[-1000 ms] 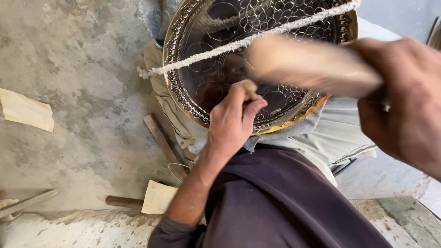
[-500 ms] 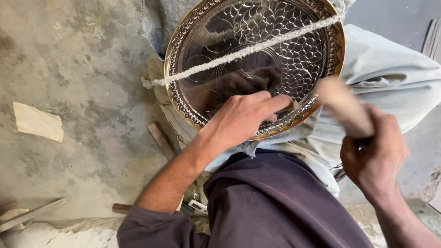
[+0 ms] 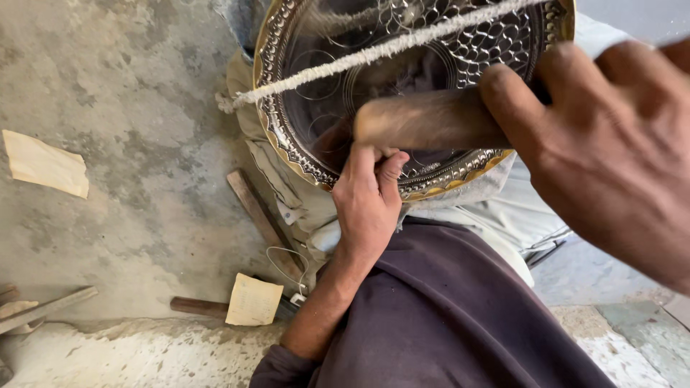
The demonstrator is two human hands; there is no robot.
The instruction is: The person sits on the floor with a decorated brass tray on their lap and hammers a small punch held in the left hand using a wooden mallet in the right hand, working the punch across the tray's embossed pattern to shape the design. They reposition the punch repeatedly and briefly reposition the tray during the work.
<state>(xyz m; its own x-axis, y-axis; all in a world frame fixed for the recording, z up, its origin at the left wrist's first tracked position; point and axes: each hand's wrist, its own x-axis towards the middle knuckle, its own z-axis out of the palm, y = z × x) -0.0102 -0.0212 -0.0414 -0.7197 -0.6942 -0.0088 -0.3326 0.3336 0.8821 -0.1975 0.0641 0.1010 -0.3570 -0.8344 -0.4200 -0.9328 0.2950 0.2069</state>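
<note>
One round embossed metal tray (image 3: 431,93) sits propped on the lap, centre-far in view — thin sheet, so I'd judge it light, stiff, easy to dent; polished face looks slippery, best held by the rim. Left hand (image 3: 368,205) pinches a small tool at the tray's near rim, fingers closed on it. Right hand (image 3: 611,151), near the lens, clenched around a wooden handle (image 3: 431,118) — blurred. White cord (image 3: 374,54) crosses the tray. Paper scraps (image 3: 44,164) and wood strips (image 3: 262,219) lie left on the concrete floor (image 3: 129,86).
</note>
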